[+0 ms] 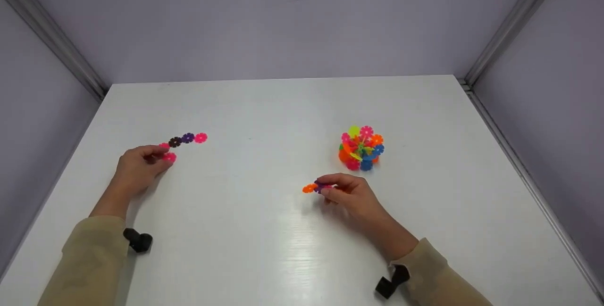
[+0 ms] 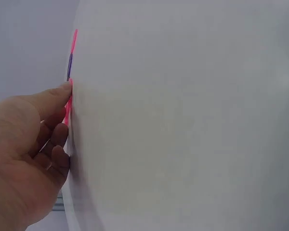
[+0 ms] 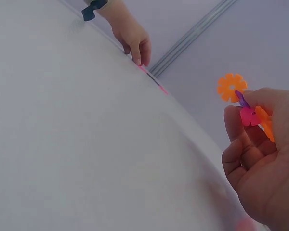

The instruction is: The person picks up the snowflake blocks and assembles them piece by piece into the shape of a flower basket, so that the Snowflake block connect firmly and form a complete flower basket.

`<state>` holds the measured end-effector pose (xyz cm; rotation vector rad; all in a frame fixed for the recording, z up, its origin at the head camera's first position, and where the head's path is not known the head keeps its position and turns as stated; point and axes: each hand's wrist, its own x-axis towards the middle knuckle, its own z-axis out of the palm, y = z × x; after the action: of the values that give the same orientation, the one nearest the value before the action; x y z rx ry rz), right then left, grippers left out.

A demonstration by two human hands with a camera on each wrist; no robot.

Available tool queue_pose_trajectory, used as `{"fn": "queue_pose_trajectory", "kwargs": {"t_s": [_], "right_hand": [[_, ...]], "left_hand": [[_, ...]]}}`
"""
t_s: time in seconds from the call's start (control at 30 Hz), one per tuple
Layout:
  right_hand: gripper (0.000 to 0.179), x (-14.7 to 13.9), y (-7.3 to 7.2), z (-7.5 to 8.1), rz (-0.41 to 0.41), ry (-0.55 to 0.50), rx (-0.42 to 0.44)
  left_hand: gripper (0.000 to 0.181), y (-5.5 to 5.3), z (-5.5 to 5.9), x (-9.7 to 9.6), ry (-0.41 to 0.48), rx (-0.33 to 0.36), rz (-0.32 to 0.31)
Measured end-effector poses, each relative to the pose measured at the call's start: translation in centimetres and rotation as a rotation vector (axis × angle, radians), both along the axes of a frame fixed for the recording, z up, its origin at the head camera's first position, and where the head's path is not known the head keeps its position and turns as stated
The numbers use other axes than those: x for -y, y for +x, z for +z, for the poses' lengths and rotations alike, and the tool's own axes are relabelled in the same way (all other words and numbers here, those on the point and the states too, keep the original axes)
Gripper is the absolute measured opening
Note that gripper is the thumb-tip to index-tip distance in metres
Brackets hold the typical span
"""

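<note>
At the left of the head view, my left hand (image 1: pixel 141 169) pinches the near end of a chain of notched plastic discs, close to the tabletop. Two pink discs lie at the fingers; a dark brown disc (image 1: pixel 175 142), a purple disc (image 1: pixel 188 137) and a pink disc (image 1: pixel 201 137) stretch away to the right. In the left wrist view the thumb presses a pink disc (image 2: pixel 71 87), seen edge-on. Nearer the middle, my right hand (image 1: pixel 354 197) holds a short piece of joined discs between thumb and fingers. Its orange disc (image 3: pixel 232 87), purple disc (image 3: pixel 242 99) and pink disc (image 3: pixel 249 116) show in the right wrist view.
A cluster of joined, many-coloured discs (image 1: pixel 361 149) stands on the white table (image 1: pixel 264 122), beyond my right hand. Pale walls (image 1: pixel 283 23) rise behind and at both sides, with metal rails (image 1: pixel 519 23) in the corners.
</note>
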<state>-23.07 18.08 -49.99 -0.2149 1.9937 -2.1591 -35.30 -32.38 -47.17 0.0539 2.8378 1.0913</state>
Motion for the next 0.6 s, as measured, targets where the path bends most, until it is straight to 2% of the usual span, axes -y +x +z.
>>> {"fn": "queue_pose_trajectory", "kwargs": {"t_s": [0.17,0.33,0.47,0.6], "right_hand": [[0.036,0.0,0.1,0.1,-0.004,0.001,0.008],[0.036,0.1,0.1,0.1,-0.007,0.004,0.018],[0.033,0.1,0.2,0.1,-0.008,-0.004,0.016],[0.027,0.1,0.3,0.1,-0.011,-0.006,0.002]], "left_hand": [[0.051,0.3,0.7,-1.0,-0.046,0.079,-0.082],[0.039,1.5,1.3,-3.7,-0.053,0.042,-0.128],[0.032,3.5,1.3,-8.2,0.044,-0.013,-0.163],[0.035,6.1,1.6,-13.8,0.217,-0.045,-0.282]]}}
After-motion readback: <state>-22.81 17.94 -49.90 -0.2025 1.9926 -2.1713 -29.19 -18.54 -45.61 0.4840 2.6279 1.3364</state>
